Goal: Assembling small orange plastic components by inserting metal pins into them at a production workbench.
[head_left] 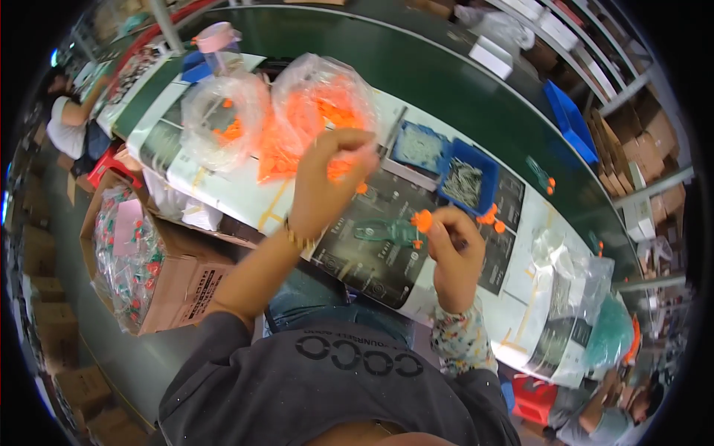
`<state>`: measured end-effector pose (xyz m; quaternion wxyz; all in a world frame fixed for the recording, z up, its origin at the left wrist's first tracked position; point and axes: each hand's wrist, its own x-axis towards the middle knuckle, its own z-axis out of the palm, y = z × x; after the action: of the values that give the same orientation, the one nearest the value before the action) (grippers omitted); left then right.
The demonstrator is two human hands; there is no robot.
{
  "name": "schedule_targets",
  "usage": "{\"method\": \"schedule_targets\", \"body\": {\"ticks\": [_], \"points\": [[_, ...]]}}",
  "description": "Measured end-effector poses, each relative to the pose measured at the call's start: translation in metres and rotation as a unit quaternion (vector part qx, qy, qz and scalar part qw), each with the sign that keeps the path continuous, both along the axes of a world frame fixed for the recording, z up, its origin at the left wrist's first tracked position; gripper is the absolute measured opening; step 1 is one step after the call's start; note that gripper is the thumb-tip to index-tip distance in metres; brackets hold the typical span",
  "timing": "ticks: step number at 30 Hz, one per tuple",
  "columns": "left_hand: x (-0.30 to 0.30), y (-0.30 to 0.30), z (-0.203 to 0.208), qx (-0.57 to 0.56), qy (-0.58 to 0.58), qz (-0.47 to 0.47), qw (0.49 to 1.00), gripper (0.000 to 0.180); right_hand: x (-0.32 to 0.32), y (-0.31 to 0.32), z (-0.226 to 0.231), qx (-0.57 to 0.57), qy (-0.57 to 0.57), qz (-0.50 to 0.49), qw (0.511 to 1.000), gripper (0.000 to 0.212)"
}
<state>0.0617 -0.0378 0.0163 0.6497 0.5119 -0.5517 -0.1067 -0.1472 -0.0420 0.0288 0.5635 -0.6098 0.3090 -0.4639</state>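
Note:
My right hand (457,256) is closed on a translucent green plastic spring clamp (390,232), gripping it at its orange end piece (422,221). The clamp's handles point left over a dark printed sheet (361,271) on the bench. My left hand (323,178) is raised in front of an open clear bag of orange plastic parts (286,152). Motion smears its fingers, so whether they pinch anything is unclear. Beyond my right hand, a blue bin (476,175) holds small metal pins, and a blue tray (420,145) beside it holds small pale pieces.
Another clear bag (223,126) with orange parts lies at left, near a pink-lidded jar (218,41). Loose orange pieces (491,217) lie right of the bin. A green clamp (541,175) rests on the green bench surface (416,56). A carton (182,286) of bagged parts stands left.

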Motion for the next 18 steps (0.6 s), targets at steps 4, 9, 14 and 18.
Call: {"method": "schedule_targets", "body": {"ticks": [4,9,14,18], "points": [[0.100,-0.119,-0.055,0.231,-0.340,0.100,0.906,0.013,-0.013,0.007,-0.016,0.001,0.021,-0.023,1.000,0.008],[0.119,-0.137,-0.077,0.268,-0.454,0.065,0.847,0.022,-0.034,0.011,-0.021,-0.049,0.048,-0.011,0.998,0.009],[0.113,-0.121,-0.065,0.258,-0.404,0.031,0.877,0.020,-0.032,0.009,-0.013,-0.023,0.052,-0.018,0.998,0.010],[0.105,-0.114,-0.055,0.158,-0.316,0.067,0.933,0.014,-0.025,0.005,-0.017,-0.034,0.061,-0.038,0.997,0.009]]}}
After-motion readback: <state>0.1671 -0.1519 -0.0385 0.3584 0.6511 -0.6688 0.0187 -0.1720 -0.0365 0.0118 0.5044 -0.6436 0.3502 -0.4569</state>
